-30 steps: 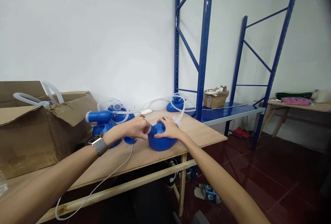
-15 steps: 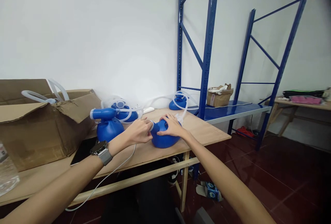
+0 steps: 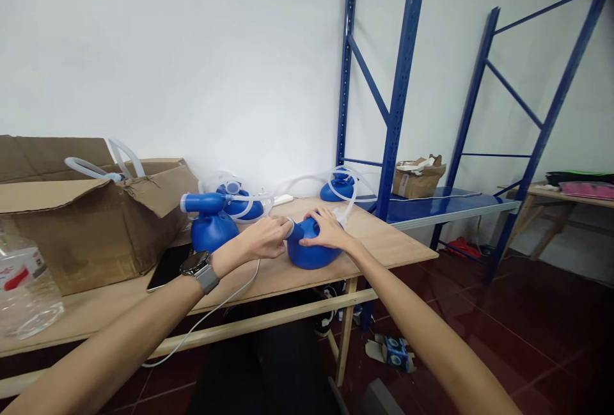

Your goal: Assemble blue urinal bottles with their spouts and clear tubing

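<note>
blue containers (image 3: 314, 255), four, two hands (image 3: 268, 237) gripping one

On our table (image 3: 384, 245) we have the carton (image 3: 96, 236) at left, tubing (image 3: 130, 151) in it, the bottle (image 3: 29, 293) before it; the jug (image 3: 314, 256) sits farther right, the rack (image 3: 401, 82) behind, a box (image 3: 418, 183) on its shelf (image 3: 446, 208).

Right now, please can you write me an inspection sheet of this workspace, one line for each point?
Surface: wooden table, partly covered.
Things: left hand at the neck of the nearest blue container; right hand on its body; other blue containers with tubes.
Clutter: cardboard box, clear bottle, black flat object.
Hands: both on one container, fingers bent.
Cables: white cable over the front edge.
Surroundings: blue rack, small carton on its shelf.
</note>
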Demonstrator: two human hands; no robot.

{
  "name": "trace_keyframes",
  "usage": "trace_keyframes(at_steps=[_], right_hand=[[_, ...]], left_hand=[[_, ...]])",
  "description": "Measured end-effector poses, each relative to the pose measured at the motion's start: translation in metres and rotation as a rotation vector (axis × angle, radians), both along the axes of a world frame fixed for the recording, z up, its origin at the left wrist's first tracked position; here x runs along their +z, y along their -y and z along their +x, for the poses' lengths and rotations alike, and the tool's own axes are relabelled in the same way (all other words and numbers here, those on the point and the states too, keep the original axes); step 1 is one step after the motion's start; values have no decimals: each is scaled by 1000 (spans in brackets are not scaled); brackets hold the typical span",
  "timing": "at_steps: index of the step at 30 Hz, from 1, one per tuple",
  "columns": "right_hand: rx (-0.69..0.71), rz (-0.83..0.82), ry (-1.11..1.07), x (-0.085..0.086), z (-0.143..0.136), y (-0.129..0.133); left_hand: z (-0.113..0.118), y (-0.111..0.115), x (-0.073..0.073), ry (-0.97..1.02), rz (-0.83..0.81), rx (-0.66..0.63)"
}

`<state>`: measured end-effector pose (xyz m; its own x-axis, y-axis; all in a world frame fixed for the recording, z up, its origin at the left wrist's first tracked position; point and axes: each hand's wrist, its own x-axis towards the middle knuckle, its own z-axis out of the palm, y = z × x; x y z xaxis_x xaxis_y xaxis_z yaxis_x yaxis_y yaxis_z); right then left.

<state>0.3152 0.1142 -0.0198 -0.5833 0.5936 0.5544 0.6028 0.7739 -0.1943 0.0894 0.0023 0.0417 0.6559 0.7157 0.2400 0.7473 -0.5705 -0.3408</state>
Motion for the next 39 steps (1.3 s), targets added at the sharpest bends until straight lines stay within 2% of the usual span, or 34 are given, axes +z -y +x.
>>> trace_keyframes(at_steps=[6, 17, 21, 25, 28, 35, 39], right_hand=[[-4, -1, 2, 1, 0, 1], [14, 37, -3, 0, 0, 0], [39, 42, 2, 0, 2, 0], [53, 34, 3, 1, 4, 0], [58, 28, -1, 1, 5, 1], [76, 21, -16, -1, 5, 0], [65, 7, -14, 0, 5, 1]], left_hand=[[-7, -1, 1, -34, 12, -65], [-21, -15, -18, -129, 179, -126], [-21, -16, -17, -181, 245, -165], [-17, -10, -4, -222, 252, -257], [-13, -4, 11, -184, 173, -293], [-10, -3, 40, -63, -47, -207], [-6, -4, 52, -78, -189, -166]])
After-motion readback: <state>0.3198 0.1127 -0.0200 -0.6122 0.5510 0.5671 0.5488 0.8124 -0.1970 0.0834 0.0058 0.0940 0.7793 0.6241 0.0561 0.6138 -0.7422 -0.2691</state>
